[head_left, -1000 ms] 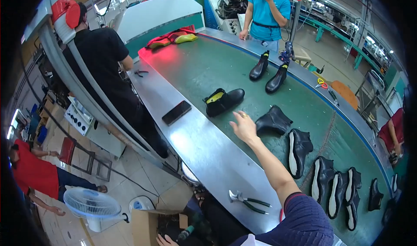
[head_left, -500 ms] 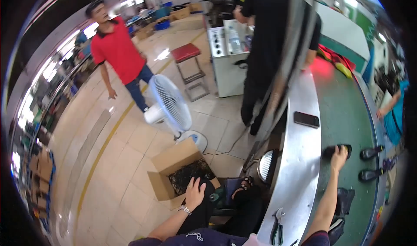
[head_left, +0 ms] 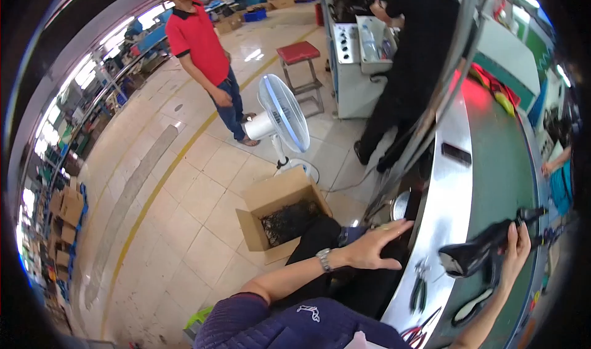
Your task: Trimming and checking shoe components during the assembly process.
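Observation:
My right hand (head_left: 516, 248) is closed around a black shoe (head_left: 473, 255) and holds it above the green conveyor belt (head_left: 500, 170) at the lower right. My left hand (head_left: 377, 248), with a wristwatch, is spread flat and holds nothing; it hovers over my dark trousers beside the edge of the steel bench (head_left: 444, 192). Below and left of that hand, an open cardboard box (head_left: 278, 195) with dark pieces inside stands on the floor.
Pliers (head_left: 418, 276) and a dark flat device (head_left: 457, 154) lie on the steel bench. A standing fan (head_left: 281, 118) and a red stool (head_left: 298, 53) are on the tiled floor. A person in a red shirt (head_left: 200, 41) stands behind; a person in black (head_left: 418, 53) works at a machine.
My right hand has lifted the black shoe off the belt. My left hand has moved from the cardboard box up toward the bench edge. The view is closer to the bench.

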A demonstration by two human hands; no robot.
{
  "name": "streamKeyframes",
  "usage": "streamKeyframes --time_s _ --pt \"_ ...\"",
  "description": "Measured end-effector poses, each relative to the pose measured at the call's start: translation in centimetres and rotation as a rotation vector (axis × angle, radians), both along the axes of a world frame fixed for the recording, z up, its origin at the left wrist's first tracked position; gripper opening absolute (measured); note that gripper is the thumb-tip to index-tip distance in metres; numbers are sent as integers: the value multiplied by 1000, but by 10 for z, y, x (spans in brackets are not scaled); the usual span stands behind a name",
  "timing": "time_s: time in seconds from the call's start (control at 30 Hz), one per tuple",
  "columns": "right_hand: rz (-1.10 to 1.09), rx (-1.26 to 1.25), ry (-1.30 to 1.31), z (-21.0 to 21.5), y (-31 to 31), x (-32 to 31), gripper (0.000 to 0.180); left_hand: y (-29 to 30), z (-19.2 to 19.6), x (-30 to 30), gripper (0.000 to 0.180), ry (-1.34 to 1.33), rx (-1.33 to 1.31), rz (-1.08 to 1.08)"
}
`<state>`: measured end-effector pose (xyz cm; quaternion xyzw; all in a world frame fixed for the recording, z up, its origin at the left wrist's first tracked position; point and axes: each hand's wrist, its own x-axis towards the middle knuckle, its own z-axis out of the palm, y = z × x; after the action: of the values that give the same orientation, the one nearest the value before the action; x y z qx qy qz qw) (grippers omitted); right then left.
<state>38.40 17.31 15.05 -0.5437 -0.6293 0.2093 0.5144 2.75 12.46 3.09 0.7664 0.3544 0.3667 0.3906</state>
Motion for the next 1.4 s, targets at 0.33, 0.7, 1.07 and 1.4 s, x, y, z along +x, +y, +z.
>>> streamKeyframes --time_s 0.33,0.7,1.07,1.4 --pt "593 -327 261 -18 -33 -185 34 -61 -18 -34 113 -353 -250 -145" --pt "-37 -453 -382 -161 -83 -104 42 -116 -50 -67 121 -714 -786 90" --pt "-255 -411 -711 -271 -122 -42 50 -115 -58 -144 61 -435 -1033 412" --pt "282 -962 449 -149 -108 -136 37 -70 -48 -93 78 -392 -1130 282"
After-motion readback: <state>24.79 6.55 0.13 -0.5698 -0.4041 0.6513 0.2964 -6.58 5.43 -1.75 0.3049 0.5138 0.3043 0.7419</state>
